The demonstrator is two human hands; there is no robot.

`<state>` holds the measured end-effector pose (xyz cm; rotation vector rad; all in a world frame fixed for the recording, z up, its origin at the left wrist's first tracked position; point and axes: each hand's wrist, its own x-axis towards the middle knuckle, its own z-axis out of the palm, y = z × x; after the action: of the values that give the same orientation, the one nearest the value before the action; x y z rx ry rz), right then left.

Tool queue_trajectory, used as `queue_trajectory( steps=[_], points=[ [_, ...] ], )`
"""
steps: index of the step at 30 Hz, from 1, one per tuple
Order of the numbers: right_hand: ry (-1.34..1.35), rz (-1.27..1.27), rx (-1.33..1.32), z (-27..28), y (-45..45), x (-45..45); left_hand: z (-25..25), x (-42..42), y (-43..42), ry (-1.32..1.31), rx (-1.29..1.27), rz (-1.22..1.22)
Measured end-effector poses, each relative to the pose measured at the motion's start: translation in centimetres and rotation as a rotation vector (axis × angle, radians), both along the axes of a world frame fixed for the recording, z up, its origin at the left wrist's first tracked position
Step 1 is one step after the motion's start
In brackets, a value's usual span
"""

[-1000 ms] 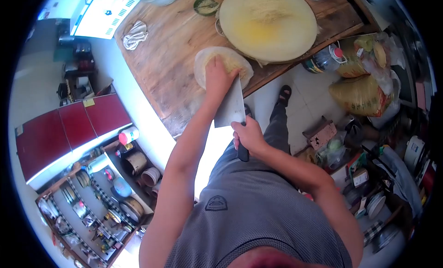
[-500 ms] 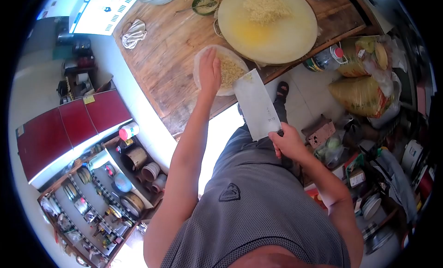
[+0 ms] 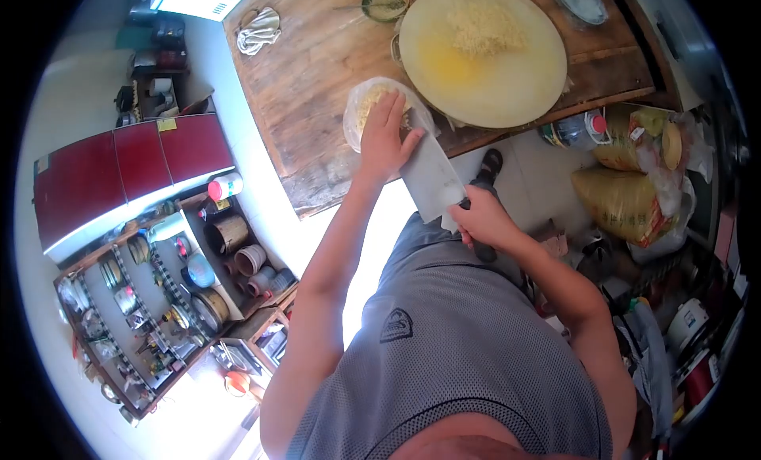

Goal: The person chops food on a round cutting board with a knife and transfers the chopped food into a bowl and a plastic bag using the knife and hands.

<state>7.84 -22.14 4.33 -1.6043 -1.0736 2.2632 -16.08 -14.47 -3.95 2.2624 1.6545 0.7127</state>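
Note:
My left hand (image 3: 387,139) rests with its fingers apart on a thin round dough sheet (image 3: 354,125) that carries pale crumbly filling (image 3: 371,101). The sheet lies near the front edge of the wooden table (image 3: 309,87). A cleaver (image 3: 432,175) is gripped by its dark handle in my right hand (image 3: 479,216). Its broad blade reaches up to the sheet's right side, beside my left thumb. To the right of the sheet is a large round board (image 3: 491,87) with a heap of the same filling (image 3: 483,28) and a yellow patch.
A small bowl (image 3: 385,3) stands at the back of the table, with a crumpled cloth (image 3: 258,30) at the far left. A plastic-wrapped dish (image 3: 583,2) is at the back right. Bottles and sacks (image 3: 614,202) sit on the floor at right.
The cleaver first swung away right from the sheet, then came back left against it. My left hand moved from the sheet's left side onto the filling. The view has shifted slightly.

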Motion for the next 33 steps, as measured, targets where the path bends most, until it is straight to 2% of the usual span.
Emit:
queue_trajectory(
  steps=[2,4,5,9,11,12,14,18,20,21,24,25,27,29,31,33],
  points=[
    [-0.027,0.071,0.016,0.7,1.1,0.3,-2.1,-0.6,0.3,0.012,-0.003,0.045],
    [-0.035,0.099,0.044,0.9,1.4,1.4,-5.1,-2.1,1.6,0.121,0.017,0.234],
    [-0.033,0.138,0.061,1.0,1.6,2.2,-5.4,-2.6,2.2,0.124,0.019,0.24],
    [-0.062,0.186,0.111,1.5,2.4,5.9,-3.3,-2.2,2.1,-0.038,0.091,0.283],
    [-0.071,0.177,0.153,1.7,2.5,7.6,-2.7,-2.1,1.2,0.033,-0.069,0.297],
    [-0.08,0.168,0.213,1.6,3.2,8.4,-2.7,-2.0,1.6,0.032,-0.057,0.294],
    [-0.089,0.137,0.24,1.5,3.8,9.9,-3.0,-2.0,1.6,0.073,-0.149,0.423],
    [-0.102,0.083,0.241,0.4,4.8,12.3,-3.6,-1.1,1.6,0.075,-0.061,0.454],
    [-0.083,0.056,0.244,-0.1,5.1,13.2,-3.8,-0.5,1.6,-0.128,-0.053,0.424],
    [-0.069,0.023,0.233,-0.3,5.1,13.5,-3.4,-0.7,1.4,-0.093,-0.028,0.316],
    [-0.095,-0.04,0.207,-1.6,5.6,14.6,-3.2,-0.6,1.1,-0.002,0.021,0.33],
    [-0.084,-0.031,0.209,-2.1,5.8,15.1,-2.6,-0.2,0.9,-0.052,-0.038,0.393],
    [-0.058,-0.111,0.312,-3.2,6.1,16.6,-1.7,0.0,0.7,-0.081,-0.012,0.403],
    [-0.057,-0.158,0.309,-4.7,6.6,18.2,-1.1,0.7,1.2,-0.12,0.016,0.404],
    [-0.078,-0.25,0.314,-5.2,7.1,19.3,-0.5,2.2,1.5,-0.444,-0.071,0.511],
    [-0.105,-0.286,0.294,-6.8,7.6,21.0,-0.1,3.8,3.0,-0.539,-0.088,0.521]
  ],
)
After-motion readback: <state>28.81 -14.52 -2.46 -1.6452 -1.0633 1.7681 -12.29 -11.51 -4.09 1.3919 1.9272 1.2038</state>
